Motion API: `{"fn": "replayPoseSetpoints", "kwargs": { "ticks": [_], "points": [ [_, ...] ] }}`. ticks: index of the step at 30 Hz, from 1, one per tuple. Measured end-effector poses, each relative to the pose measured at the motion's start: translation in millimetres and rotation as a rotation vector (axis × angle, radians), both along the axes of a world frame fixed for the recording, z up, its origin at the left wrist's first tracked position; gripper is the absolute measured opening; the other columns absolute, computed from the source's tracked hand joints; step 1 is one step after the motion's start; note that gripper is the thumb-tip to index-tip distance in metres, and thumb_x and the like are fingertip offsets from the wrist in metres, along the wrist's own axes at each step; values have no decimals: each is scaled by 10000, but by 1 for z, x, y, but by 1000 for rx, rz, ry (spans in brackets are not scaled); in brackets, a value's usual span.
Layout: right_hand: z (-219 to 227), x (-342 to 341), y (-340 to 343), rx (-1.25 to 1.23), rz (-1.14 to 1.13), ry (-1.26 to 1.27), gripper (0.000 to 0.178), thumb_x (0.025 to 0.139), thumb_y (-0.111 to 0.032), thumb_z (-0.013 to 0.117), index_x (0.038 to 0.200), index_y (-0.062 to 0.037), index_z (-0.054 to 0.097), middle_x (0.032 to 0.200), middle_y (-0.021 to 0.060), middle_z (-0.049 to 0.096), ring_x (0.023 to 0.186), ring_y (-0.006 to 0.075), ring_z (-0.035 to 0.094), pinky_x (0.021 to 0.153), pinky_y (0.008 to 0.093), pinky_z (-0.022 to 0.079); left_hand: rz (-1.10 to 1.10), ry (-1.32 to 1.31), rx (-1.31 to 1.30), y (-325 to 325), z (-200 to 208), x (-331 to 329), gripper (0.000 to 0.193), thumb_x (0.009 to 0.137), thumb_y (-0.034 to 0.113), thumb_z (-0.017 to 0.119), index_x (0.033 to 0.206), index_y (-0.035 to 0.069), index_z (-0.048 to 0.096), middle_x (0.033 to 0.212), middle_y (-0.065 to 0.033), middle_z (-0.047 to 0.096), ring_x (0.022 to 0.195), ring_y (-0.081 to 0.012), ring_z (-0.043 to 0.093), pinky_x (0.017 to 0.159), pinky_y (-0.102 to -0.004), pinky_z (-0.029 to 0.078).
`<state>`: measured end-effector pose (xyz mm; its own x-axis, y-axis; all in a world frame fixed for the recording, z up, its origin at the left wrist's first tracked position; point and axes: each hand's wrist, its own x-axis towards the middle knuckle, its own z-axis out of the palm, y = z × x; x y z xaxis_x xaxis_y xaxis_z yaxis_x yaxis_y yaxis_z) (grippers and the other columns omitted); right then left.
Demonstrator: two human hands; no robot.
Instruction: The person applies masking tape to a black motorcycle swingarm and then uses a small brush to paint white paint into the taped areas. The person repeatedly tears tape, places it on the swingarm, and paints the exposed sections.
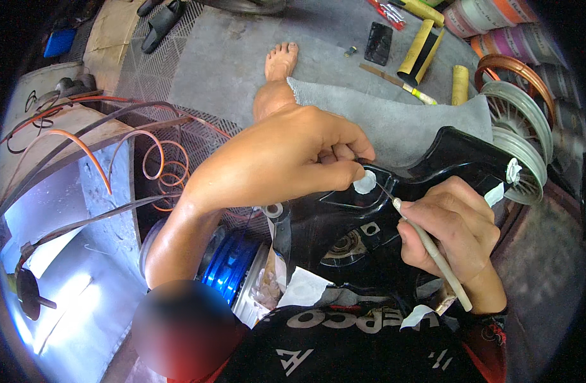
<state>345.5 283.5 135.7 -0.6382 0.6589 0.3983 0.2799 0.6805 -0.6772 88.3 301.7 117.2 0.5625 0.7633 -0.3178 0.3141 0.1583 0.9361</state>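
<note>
A glossy black motorcycle body panel (459, 156) lies across my lap, with white tape patches on it. My left hand (293, 156) reaches over it and pinches a small round white tape piece (364, 182) against the panel's edge. My right hand (452, 223) grips a thin grey-handled tool (433, 252) like a pen, its fine metal tip touching the panel just beside that white piece. Another white tape bit (495, 193) sticks near my right knuckles.
A blue wheel rim (226, 268) sits under the panel at my left. Silver and orange rims (519, 121) stack at the right. Orange hoses (159, 163) coil on the left. Yellow rolls (420, 48), a black phone (378, 42) and sandals (162, 22) lie on the floor beyond my bare foot (281, 60).
</note>
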Motion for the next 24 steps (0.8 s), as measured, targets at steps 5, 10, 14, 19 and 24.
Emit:
{"fn": "replayPoseSetpoints", "kwargs": {
  "ticks": [5, 10, 14, 19, 24],
  "points": [
    [-2, -4, 2, 33, 26, -34, 331, 670, 42, 834, 980, 38, 720, 735, 99, 678, 599, 225, 624, 525, 313, 520, -7, -53, 35, -2, -6, -6, 318, 859, 79, 697, 1139, -72, 694, 782, -103, 705, 714, -141, 667, 702, -290, 543],
    [-2, -10, 2, 40, 28, -12, 320, 658, 40, 838, 959, 26, 731, 735, 91, 685, 607, 218, 634, 522, 312, 525, -87, -34, 19, -2, -6, -15, 330, 926, 57, 679, 1247, -19, 687, 895, -51, 699, 808, -81, 648, 715, -231, 525],
    [1, -12, 1, -25, 26, 3, 287, 657, 26, 851, 923, 15, 742, 726, 89, 693, 620, 212, 650, 523, 311, 528, -67, -73, -36, -4, -8, -18, 316, 950, 53, 662, 1256, -21, 685, 905, -47, 701, 816, -78, 639, 730, -239, 509],
    [1, -14, 1, -13, 36, -31, 274, 659, 3, 867, 904, 4, 744, 726, 82, 699, 619, 208, 653, 533, 310, 527, -57, -69, -20, -5, -8, -18, 303, 967, 85, 681, 1254, -15, 689, 901, -46, 716, 813, -69, 630, 720, -236, 498],
    [4, -14, 2, -29, 44, -46, 270, 659, -5, 871, 898, -4, 745, 714, 78, 696, 616, 205, 652, 535, 308, 518, -62, -47, 16, -5, -6, -19, 299, 968, 96, 692, 1245, -17, 693, 885, -46, 718, 803, -69, 630, 724, -231, 495]
  ]
}}
